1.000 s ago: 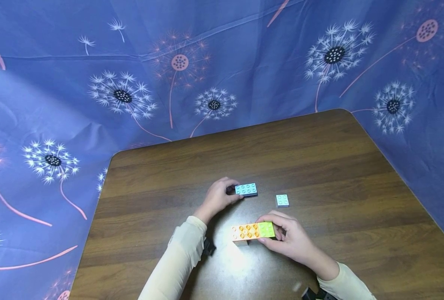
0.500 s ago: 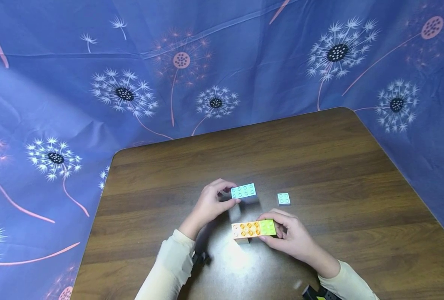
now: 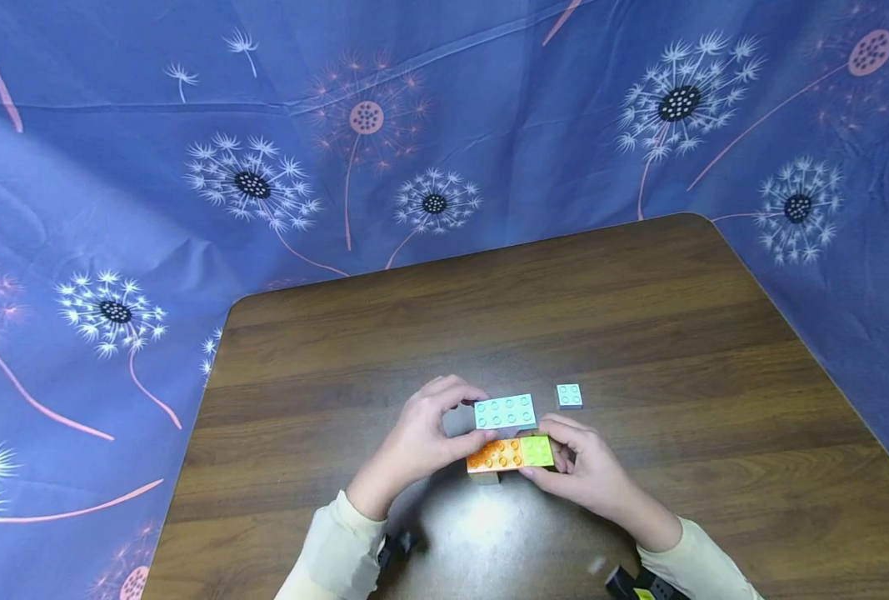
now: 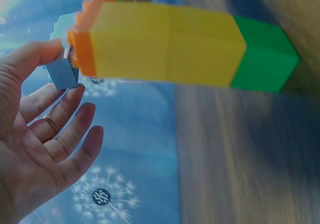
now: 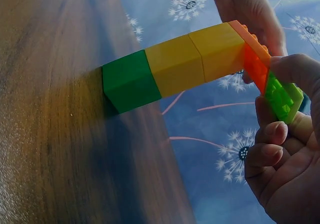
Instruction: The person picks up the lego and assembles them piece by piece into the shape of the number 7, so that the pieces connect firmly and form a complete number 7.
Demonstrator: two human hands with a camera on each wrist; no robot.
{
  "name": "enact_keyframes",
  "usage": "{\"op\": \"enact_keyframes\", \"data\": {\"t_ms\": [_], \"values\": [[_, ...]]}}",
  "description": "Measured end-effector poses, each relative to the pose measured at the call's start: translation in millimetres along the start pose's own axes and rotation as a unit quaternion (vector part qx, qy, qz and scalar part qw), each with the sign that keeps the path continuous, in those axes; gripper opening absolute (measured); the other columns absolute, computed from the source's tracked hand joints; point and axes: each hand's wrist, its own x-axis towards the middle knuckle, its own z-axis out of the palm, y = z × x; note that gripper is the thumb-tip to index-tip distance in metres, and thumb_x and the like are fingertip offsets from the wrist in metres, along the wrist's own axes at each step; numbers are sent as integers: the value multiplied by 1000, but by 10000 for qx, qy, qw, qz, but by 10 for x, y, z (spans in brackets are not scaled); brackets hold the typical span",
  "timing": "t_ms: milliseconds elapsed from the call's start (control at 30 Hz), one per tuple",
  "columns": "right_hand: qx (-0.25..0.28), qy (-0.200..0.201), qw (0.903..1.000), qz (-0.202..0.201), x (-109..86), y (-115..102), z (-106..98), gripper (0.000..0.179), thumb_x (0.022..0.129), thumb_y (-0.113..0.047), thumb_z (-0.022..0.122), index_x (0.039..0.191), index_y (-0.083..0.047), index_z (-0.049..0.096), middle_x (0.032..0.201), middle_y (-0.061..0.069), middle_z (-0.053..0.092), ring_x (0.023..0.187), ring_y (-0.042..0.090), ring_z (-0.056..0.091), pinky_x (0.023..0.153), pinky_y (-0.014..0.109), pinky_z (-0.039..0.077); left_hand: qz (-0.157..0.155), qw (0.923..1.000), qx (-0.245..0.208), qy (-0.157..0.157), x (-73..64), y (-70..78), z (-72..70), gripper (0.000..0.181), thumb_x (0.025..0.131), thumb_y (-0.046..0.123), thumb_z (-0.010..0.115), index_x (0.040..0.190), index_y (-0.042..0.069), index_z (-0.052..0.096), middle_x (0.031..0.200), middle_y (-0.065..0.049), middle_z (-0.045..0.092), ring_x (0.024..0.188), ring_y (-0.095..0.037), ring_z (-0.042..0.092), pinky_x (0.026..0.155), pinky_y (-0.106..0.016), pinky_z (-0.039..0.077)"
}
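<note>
The left hand (image 3: pixel 422 433) holds the blue brick (image 3: pixel 506 412) by one end, in a narrow pinch with the studs upward. The right hand (image 3: pixel 594 479) pinches the lime piece (image 3: pixel 537 451) between thumb and fingers.

From this right grip, the orange plate (image 3: pixel 495 455) extends toward the left hand and lies on top of two yellow blocks (image 4: pixel 200 46), with a green block (image 5: pixel 131 81) at their foot. So this tower seems to be built. Whether the lime piece is fixed to the plate or only held against it, one cannot tell. The blue brick is just beyond the plate and appears not yet joined. The small brick (image 3: pixel 568 395) lies loose beyond the right fingertips, so these two seem to remain.

Under both grips is a brown wood-grain table (image 3: pixel 414 333), with a bright reflection on the person's side of the tower. Far beyond the hands hangs a blue cloth (image 3: pixel 526 125) with dandelions.
</note>
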Motion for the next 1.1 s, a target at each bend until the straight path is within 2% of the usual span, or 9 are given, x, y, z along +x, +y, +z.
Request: {"op": "enact_keyframes", "data": {"t_ms": [133,233,433,633,733,967,1100], "values": [[-27,-24,9999,103,-45,97,-2,41,70,3,83,107,-6,67,88,-3,57,52,8,43,41,18,33,310,9995,28,-18,-41,76,33,30,78,25,81,104,17,69,97,13,63,94,-9,57,83,-26,47],[-13,-54,9999,104,-50,106,-8,39,72,0,83,107,-8,67,86,-5,56,53,5,44,42,18,34,423,9991,-13,-19,-63,89,78,30,77,25,81,104,17,70,96,12,64,93,-8,56,81,-24,46],[151,-101,9998,85,-48,102,-4,34,73,0,82,100,-13,66,79,-6,51,53,6,44,41,19,34,299,9995,-84,-99,-117,89,161,31,77,23,82,105,17,70,97,13,63,93,-8,57,81,-23,46],[238,-105,9993,277,-42,100,-3,38,72,3,82,104,-9,67,92,-4,60,53,6,46,40,20,35,264,9996,-23,-106,-141,122,180,32,76,23,83,104,18,70,96,14,63,93,-4,54,79,-24,46],[298,-84,9992,241,-23,83,6,40,70,7,82,105,-6,67,94,-2,63,53,5,46,40,20,35,302,9995,37,-96,-144,132,183,32,76,23,83,104,18,70,94,14,62,91,-3,53,78,-22,45],[505,-111,9987,21,88,-171,-23,39,69,14,79,101,-3,67,92,1,64,52,9,46,41,21,36,305,9995,54,-97,-154,137,183,31,76,23,82,103,18,70,94,14,63,91,-3,54,77,-22,45],[443,-148,9989,74,96,-175,-29,38,69,12,80,101,-5,68,92,0,64,53,9,46,41,20,37,340,9994,61,-102,-159,142,179,30,76,23,82,103,17,70,96,12,64,91,-9,57,78,-22,45]]}}
